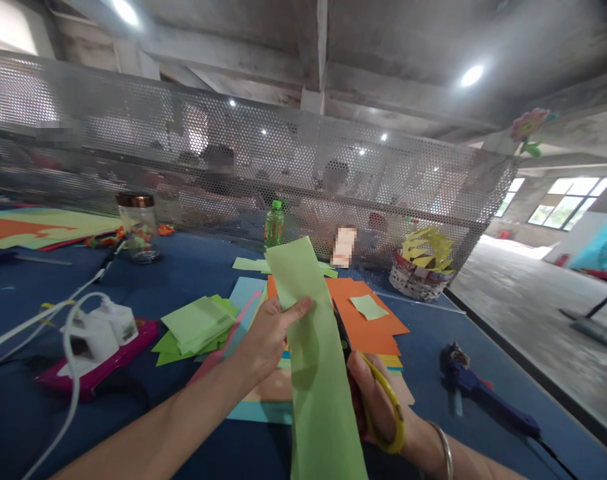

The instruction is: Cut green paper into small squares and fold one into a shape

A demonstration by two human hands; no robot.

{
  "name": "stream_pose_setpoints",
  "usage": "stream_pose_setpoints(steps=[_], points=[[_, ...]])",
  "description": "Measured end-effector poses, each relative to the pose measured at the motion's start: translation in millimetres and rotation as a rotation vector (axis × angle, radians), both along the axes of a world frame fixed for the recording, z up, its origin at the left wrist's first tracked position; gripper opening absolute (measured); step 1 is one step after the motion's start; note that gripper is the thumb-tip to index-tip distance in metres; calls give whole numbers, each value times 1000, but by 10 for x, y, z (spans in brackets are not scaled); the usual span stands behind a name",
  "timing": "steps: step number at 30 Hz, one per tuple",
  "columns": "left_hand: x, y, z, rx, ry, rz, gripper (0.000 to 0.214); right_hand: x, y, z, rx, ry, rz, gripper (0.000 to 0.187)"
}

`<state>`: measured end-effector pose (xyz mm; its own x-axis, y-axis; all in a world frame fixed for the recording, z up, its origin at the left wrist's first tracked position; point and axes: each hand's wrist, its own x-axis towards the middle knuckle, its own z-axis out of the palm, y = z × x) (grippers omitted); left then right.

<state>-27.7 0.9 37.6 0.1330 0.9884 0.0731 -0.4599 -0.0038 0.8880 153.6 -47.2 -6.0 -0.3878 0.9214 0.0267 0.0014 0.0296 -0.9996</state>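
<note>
My left hand (273, 330) pinches a long strip of light green paper (318, 380), its thumb lying over the front. The strip stands tilted up in front of me and runs down out of view. In my right hand (376, 393) is a pair of scissors with yellow handles (396, 413). Their dark blades sit along the strip's right edge, partly hidden behind it. Under both hands lie coloured sheets, among them orange paper (343, 290) with a small pale green piece (369, 307) on top. To the left is a pile of cut green squares (198, 327).
A magenta power strip (90, 373) with white plugs and cables is at left, a glass jar (139, 230) behind it. A green bottle (274, 225) and a woven basket (418, 277) stand near the perforated divider (283, 160). A blue glue gun (488, 393) lies at right.
</note>
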Motion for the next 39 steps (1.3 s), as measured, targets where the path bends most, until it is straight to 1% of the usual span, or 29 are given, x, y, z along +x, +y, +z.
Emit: stream_pose_setpoints(steps=[4, 7, 9, 10, 16, 20, 24, 27, 31, 33, 36, 39], points=[[-2, -18, -16, 0, 25, -17, 30, 4, -32, 179, -23, -88, 16, 69], [19, -46, -21, -8, 49, -72, 33, 16, -20, 248, 78, -151, 21, 72], [32, -58, -27, -8, 61, -113, 35, 26, 5, 221, 160, -175, 26, 76], [37, -61, -31, -9, 64, -125, 36, 32, 18, 192, 177, -171, 25, 76], [40, -52, -38, -48, 38, -117, 41, 54, 49, -4, 141, -86, -4, 75], [36, -48, -35, -52, 49, -119, 39, 55, 64, -96, 101, -21, -12, 76], [37, -49, -36, -42, 50, -134, 42, 44, 81, -161, 114, 25, -1, 75], [34, -51, -31, -17, 47, -140, 42, 27, 73, -138, 122, 32, 5, 73], [29, -44, -41, -28, 57, -140, 38, 25, 47, -16, 181, -38, -14, 72], [33, -42, -59, -33, 63, -144, 37, 45, 44, 30, 211, -70, 1, 71], [47, -50, -100, -13, 65, -169, 35, 89, 55, 35, 218, -79, 52, 72], [60, -62, -143, 9, 75, -189, 34, 111, 57, 0, 163, -53, 77, 71]])
